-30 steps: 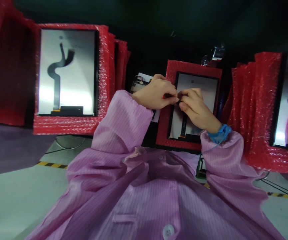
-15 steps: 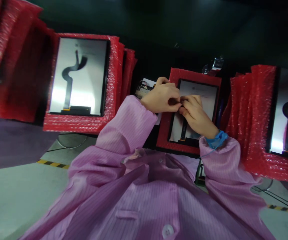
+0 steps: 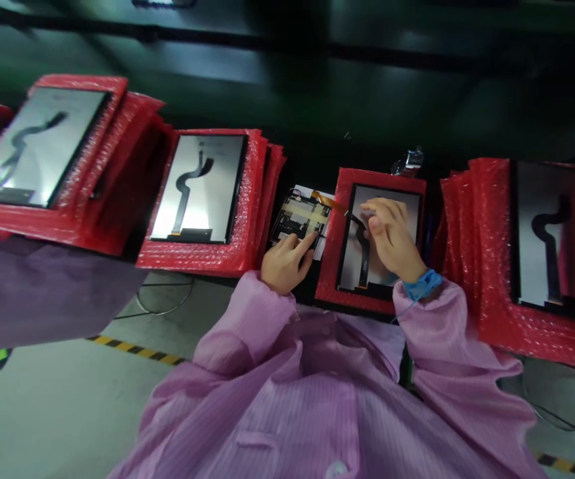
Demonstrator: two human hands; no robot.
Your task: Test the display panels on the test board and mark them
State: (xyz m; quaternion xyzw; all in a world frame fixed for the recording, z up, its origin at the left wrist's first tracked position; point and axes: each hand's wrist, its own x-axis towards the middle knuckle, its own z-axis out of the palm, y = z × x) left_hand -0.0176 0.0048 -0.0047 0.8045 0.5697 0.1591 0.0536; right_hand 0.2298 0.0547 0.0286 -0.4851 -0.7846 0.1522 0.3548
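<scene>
My left hand (image 3: 286,264) rests at the near edge of a circuit board (image 3: 297,216), its index finger stretched onto the board and nothing held. White paper lies under the board. An orange flex cable (image 3: 328,201) runs from the board to a black ribbon cable (image 3: 363,249) on a display panel (image 3: 373,266). That panel lies face down on a red bubble-wrap bag (image 3: 326,283). Over the panel's right half hovers or rests my right hand (image 3: 393,239), fingers apart and holding nothing I can see; a blue wrist strap (image 3: 423,285) circles its wrist.
Red bubble-wrap stacks topped by display panels stand on the left (image 3: 202,189), far left (image 3: 38,146) and right (image 3: 539,239). A small clear and metallic item (image 3: 409,161) sits behind the middle panel. Dark tabletop (image 3: 312,146) stretches beyond, above a striped floor line (image 3: 137,349).
Both hands were together over the panel. My left hand has moved left to the board, and my right hand has opened. The orange cable now shows joined to the ribbon; the camera view has shifted.
</scene>
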